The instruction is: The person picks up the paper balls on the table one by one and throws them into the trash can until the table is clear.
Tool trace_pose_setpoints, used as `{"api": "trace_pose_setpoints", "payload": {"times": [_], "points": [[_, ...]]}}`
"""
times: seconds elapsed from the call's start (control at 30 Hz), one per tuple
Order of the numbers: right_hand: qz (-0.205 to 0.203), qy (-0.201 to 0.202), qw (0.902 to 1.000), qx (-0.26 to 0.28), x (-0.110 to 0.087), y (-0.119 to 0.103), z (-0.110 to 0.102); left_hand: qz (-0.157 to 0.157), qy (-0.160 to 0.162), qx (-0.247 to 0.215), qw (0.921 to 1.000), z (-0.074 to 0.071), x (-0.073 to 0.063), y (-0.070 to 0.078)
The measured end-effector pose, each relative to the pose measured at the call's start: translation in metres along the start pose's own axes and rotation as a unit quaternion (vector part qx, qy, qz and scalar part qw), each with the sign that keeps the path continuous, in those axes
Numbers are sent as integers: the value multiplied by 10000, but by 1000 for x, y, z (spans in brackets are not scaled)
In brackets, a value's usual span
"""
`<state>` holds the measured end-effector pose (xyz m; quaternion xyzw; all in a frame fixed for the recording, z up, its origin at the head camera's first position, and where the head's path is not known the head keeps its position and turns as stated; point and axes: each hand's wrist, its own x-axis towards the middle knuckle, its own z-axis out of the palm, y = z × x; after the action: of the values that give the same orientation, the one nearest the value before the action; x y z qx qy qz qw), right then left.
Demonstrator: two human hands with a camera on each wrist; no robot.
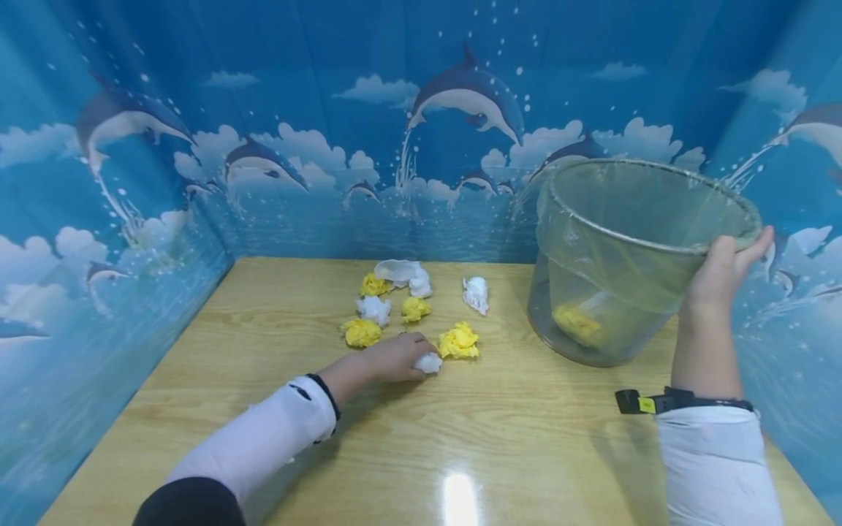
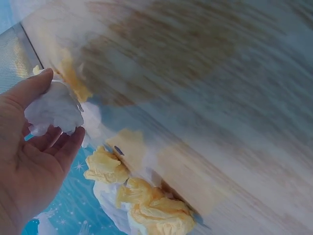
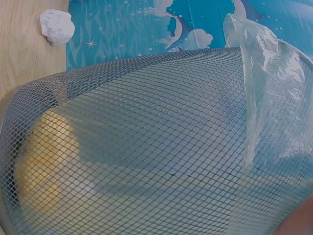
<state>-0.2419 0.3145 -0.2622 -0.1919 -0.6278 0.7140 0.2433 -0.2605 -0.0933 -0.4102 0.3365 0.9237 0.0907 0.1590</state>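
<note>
My left hand [image 1: 395, 356] grips a crumpled white paper ball [image 2: 56, 110] low over the table, thumb on one side and fingers on the other. Just right of it lies a crumpled yellow paper ball [image 1: 459, 341]. Over at the right, my right hand [image 1: 717, 274] holds the rim of a mesh wastebasket [image 1: 595, 248], which tilts slightly. A thin clear plastic bag [image 3: 264, 54] lines the basket and folds over its rim. Yellow crumpled paper [image 1: 577, 324] shows through the mesh near the bottom. In the right wrist view only a sliver of the right hand appears at the lower corner.
Behind the left hand lie yellow balls [image 1: 362, 332] and white crumpled paper [image 1: 373, 310], with a larger white piece [image 1: 408, 276] at the back. A separate white ball [image 1: 476, 294] lies left of the basket. Dolphin-printed curtains [image 1: 296, 109] surround the wooden table [image 1: 500, 438].
</note>
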Motion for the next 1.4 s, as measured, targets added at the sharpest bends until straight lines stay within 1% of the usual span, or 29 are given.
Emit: {"api": "trace_pose_setpoints", "payload": {"times": [0.2, 0.37, 0.6, 0.73, 0.93, 1.07, 1.23, 1.4], "points": [[-18, 30, 10000, 11, 1, 1, 0, -80, 151, -241, 9996, -5, 1, -2], [-38, 35, 10000, 34, 0, 0, 1, -59, 248, -241, 9994, -14, 2, -2], [-59, -22, 10000, 50, -1, -1, 1, -157, 366, -459, 9982, -27, 2, 2], [-101, -1, 9999, 53, 0, 0, 1, -22, 543, -440, 9976, -34, 5, 5], [-98, 30, 9999, 2, 0, 1, 0, 208, 843, -338, 9957, -45, 16, 11], [-139, 6, 9999, 28, -1, 3, 0, 252, 1001, -376, 9939, -58, 23, 17], [-109, 37, 9999, 60, -1, 2, 1, 150, 1197, -511, 9914, -77, 28, 26], [-30, 45, 9999, 92, 1, 1, 1, -173, 1459, -727, 9865, -90, 33, 34]]}}
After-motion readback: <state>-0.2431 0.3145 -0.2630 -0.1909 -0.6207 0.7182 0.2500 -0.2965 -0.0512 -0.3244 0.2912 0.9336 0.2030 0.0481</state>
